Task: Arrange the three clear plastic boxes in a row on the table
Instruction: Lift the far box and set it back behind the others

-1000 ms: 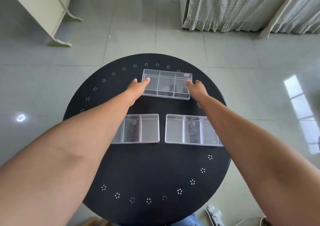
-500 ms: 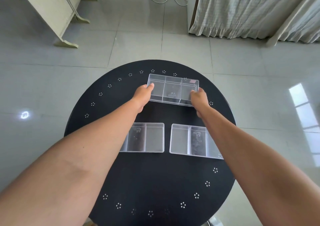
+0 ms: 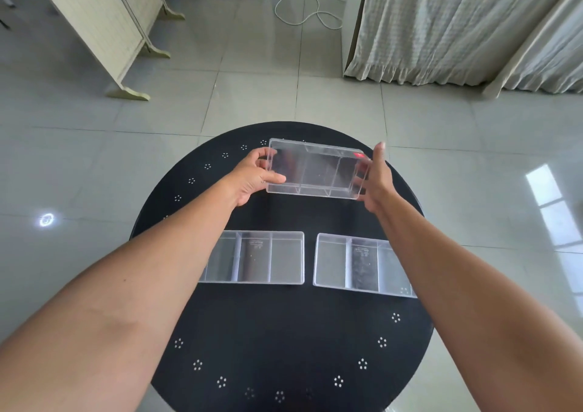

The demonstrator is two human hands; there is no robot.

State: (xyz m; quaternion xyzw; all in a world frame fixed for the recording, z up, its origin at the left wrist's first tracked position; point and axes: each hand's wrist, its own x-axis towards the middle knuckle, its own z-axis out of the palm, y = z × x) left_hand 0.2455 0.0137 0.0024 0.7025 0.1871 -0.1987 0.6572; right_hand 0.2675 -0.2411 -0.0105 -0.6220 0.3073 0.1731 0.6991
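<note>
Far box (image 3: 315, 171) now lifted, tilted, between left hand (image 3: 249, 178) and right hand (image 3: 377, 178).

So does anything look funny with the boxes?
Only the far box: both hands, left and right, hold it tilted above the table. The other two boxes, and, lie flat, side by side.

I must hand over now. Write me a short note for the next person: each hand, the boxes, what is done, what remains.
Left hand and right hand: each grips one short end of the far box, tilted and lifted above the round black table.
Near-left box and near-right box: flat on the table, side by side, a gap between them.
Done: two boxes form a row.
Left: set the held box down in line with them.
</note>
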